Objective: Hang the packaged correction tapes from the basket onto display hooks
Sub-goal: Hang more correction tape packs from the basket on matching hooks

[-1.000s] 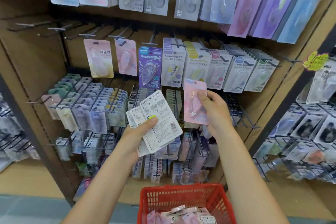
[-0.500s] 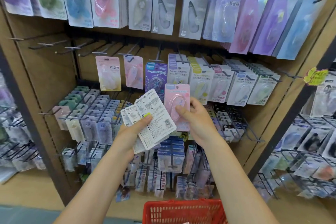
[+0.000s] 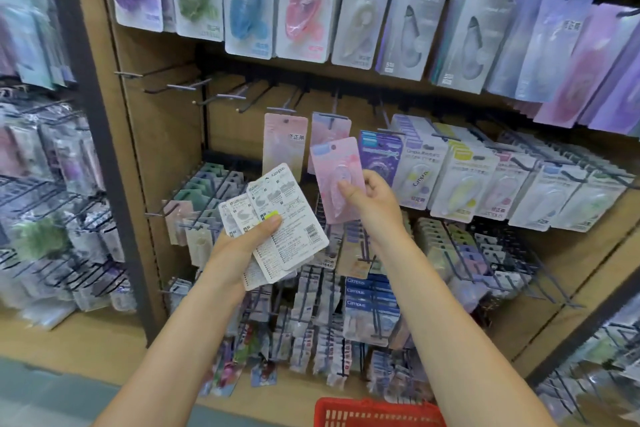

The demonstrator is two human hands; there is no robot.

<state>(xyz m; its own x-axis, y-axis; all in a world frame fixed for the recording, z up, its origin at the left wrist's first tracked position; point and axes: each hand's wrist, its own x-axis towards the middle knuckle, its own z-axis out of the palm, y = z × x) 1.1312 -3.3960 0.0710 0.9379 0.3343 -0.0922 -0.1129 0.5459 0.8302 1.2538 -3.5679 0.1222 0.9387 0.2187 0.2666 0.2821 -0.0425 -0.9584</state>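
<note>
Right hand (image 3: 372, 204) pinches a pink correction tape pack (image 3: 337, 180), raised before two hung pink packs (image 3: 285, 144). Left hand (image 3: 242, 246) grips a stack of white packs (image 3: 284, 222). Red basket (image 3: 377, 414) is cut off below; the print on most packs is blurred.

A fanned stack of packaged correction tapes (image 3: 277, 222) is held in the left hand (image 3: 239, 246), left of a single packaged correction tape (image 3: 337, 180) pinched in the right hand (image 3: 374, 208). That single pack is raised before two packs hung on display hooks (image 3: 304, 111) (the hooks further left are bare). A basket (image 3: 374, 412) is set below, between the forearms.
</note>
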